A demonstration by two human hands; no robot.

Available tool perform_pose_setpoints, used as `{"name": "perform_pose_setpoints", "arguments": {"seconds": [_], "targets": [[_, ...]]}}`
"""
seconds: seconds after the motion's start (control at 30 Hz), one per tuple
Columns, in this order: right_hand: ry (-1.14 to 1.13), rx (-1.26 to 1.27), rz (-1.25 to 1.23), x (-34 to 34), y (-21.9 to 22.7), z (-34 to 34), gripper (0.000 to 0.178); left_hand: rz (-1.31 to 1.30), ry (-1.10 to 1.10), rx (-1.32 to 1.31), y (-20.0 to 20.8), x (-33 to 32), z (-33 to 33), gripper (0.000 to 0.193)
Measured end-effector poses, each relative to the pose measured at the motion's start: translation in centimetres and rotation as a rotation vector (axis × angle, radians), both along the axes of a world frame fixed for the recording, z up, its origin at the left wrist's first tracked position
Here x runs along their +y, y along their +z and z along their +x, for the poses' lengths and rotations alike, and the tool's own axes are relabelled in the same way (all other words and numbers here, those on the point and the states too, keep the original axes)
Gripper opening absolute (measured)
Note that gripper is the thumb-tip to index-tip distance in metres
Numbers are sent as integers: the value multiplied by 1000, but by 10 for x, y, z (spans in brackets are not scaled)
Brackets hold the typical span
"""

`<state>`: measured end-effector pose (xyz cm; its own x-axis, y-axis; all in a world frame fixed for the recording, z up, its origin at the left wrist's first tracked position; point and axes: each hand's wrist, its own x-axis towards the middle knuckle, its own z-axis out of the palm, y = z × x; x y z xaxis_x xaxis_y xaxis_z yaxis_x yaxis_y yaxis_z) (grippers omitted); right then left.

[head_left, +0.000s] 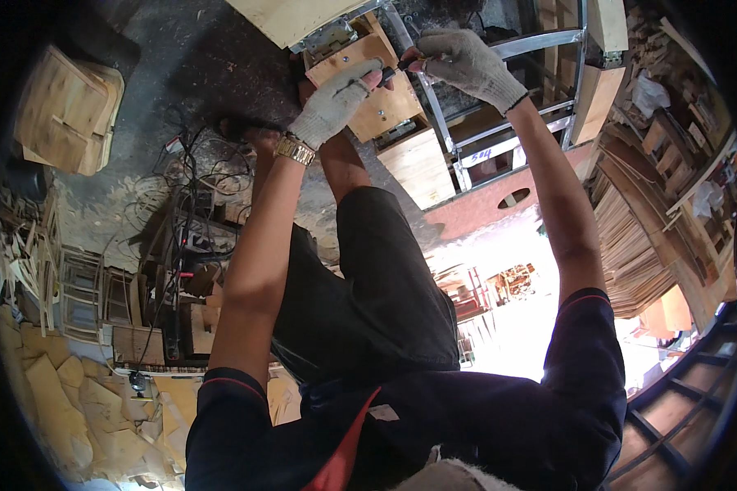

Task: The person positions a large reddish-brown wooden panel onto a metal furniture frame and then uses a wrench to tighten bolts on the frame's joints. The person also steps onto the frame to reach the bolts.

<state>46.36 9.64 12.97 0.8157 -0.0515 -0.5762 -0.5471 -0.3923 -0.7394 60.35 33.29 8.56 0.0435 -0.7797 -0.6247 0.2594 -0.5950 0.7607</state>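
Note:
My left hand, in a pale knit glove with bare fingertips, is closed above a plywood board with bolts in it. A small dark piece shows at its fingertips, too small to name. My right hand, gloved the same way, is closed close beside it, with a dark bit at its pinched fingertips. Whether both hands grip one thing, I cannot make out. Beneath the right hand stands a metal frame of flat silvery bars, set against the wooden panels.
Curved plywood pieces are stacked at the far left. Tangled black cables lie on the dark, stained floor. A reddish board with an oval hole lies below the frame. Wood strips and scraps pile up on the right.

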Motion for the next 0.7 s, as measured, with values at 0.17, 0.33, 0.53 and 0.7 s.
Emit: {"name": "perform_pose_setpoints", "arguments": {"seconds": [0.17,0.33,0.53,0.7], "targets": [[-48,61,-11,5,-3,-3,23,19,89,138,-6,2,-1,59],[-50,67,-34,4,-3,-2,24,172,165,242,-19,11,-7,45],[-50,22,-26,7,-5,-2,24,42,127,95,-33,19,-14,49],[14,43,-51,6,-6,-2,24,18,151,136,-26,18,-15,54]]}}
